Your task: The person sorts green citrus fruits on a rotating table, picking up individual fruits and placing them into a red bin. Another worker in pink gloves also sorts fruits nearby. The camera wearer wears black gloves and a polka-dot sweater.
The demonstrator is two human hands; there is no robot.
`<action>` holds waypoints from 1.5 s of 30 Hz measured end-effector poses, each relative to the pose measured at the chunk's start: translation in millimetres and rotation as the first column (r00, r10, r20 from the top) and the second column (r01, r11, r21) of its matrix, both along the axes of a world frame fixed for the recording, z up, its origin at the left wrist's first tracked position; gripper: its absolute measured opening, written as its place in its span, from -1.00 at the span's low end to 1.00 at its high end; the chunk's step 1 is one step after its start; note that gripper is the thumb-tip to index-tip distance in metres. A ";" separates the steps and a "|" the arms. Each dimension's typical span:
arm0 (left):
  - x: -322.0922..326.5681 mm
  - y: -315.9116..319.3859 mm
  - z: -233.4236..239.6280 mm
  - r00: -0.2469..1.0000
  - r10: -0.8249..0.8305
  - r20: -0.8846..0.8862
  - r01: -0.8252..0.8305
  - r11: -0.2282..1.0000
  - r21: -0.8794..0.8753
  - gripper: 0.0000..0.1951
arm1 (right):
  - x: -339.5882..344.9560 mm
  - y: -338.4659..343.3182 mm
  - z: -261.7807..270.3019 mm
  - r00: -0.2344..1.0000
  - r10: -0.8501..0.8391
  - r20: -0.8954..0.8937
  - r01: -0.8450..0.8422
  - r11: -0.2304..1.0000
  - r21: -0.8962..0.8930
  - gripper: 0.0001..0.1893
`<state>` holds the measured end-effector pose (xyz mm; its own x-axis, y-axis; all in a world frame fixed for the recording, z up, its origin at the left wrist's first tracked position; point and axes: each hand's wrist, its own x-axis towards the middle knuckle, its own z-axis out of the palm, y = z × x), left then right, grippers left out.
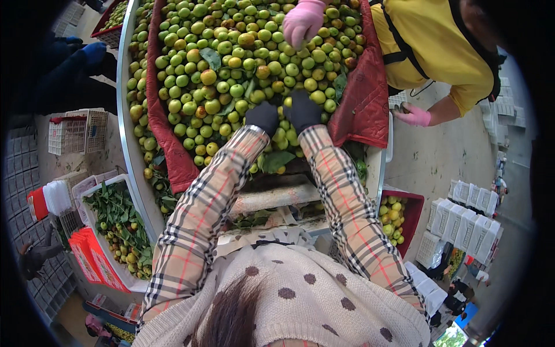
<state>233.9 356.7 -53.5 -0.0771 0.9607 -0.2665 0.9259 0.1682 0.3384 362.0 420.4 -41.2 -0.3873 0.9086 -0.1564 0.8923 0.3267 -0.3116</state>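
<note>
A large heap of green and reddish jujube-like fruit (208, 77) fills a metal-edged sorting table before me. My left hand (262, 117), in a dark glove, rests on the fruit near the middle of the heap. Just right of it, my right hand (304, 109), gloved alike, reaches into the fruit; its fingers are hidden from me. Whether either hand holds a fruit cannot be made out. Below the hands lies a broad green leaf (277, 161) on the near edge of the heap. Red quilted cloth (362, 102) lines both sides.
A co-worker's pink-gloved hand (303, 24) is over the heap's far part. On the right stands a red crate (414, 217) of yellowish fruit. A white bin (141, 284) with leaves and fruit is at left. The table's metal rim (122, 130) curves along the left.
</note>
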 end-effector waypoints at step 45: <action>-153.5 -38.9 31.4 0.916 0.384 0.117 -0.401 0.886 0.231 -0.74 | -36.6 -13.0 -2.5 0.795 0.086 -0.601 -0.026 0.994 0.108 -0.78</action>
<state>80.3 317.8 -22.1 -0.4522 0.8908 -0.0442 0.7753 0.4171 0.4742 325.4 407.4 -43.7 -0.4262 0.8805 0.2073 0.5115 0.4236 -0.7476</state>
